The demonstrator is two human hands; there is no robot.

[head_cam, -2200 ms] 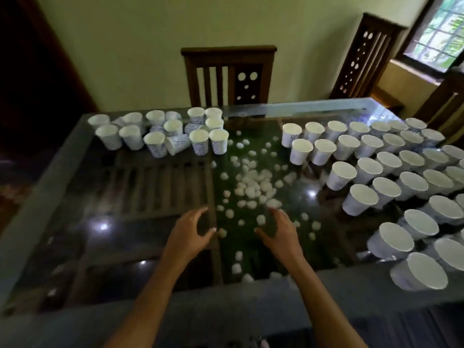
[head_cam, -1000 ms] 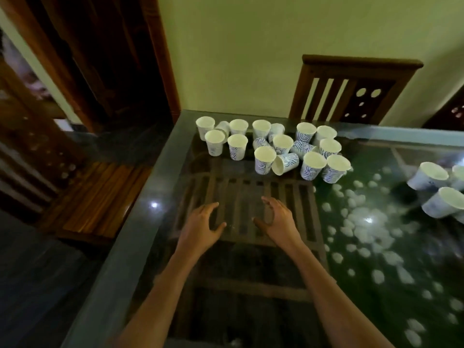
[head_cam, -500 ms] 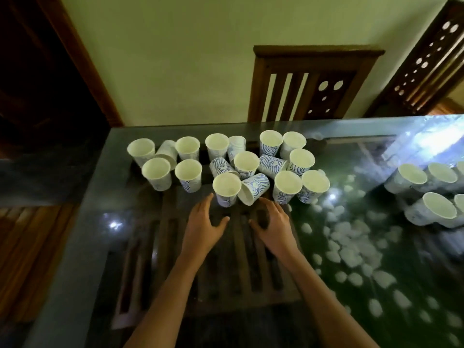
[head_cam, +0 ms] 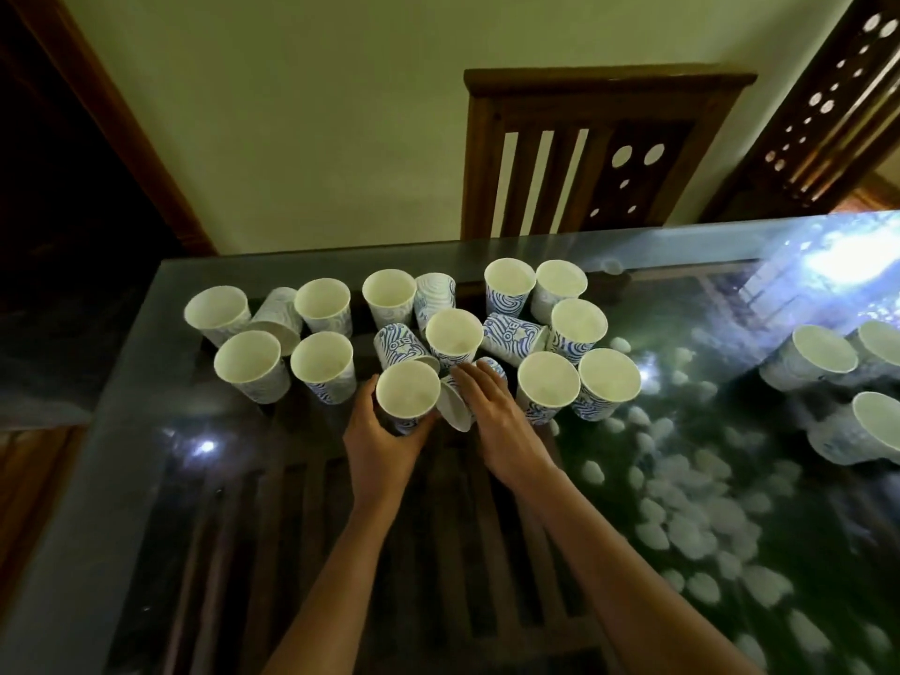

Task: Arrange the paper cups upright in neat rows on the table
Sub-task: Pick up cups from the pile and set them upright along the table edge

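At mid-frame the left hand (head_cam: pixel 379 433) curls around an upright paper cup (head_cam: pixel 408 398), and the right hand (head_cam: pixel 494 412) lays nearly straight fingers on a fallen cup (head_cam: pixel 454 407) just beside it. Next, I judge, this fallen cup must be stood up and aligned.

We have bare glass table (head_cam: pixel 234 552) between us and the paper cups (head_cam: pixel 321 367), which stand close-packed with toppled cups (head_cam: pixel 511 333) wedged among them, leaving one lane of glass on the right before more cups (head_cam: pixel 823 355) crowd that edge, while a chair (head_cam: pixel 584 153) backs the far rim.
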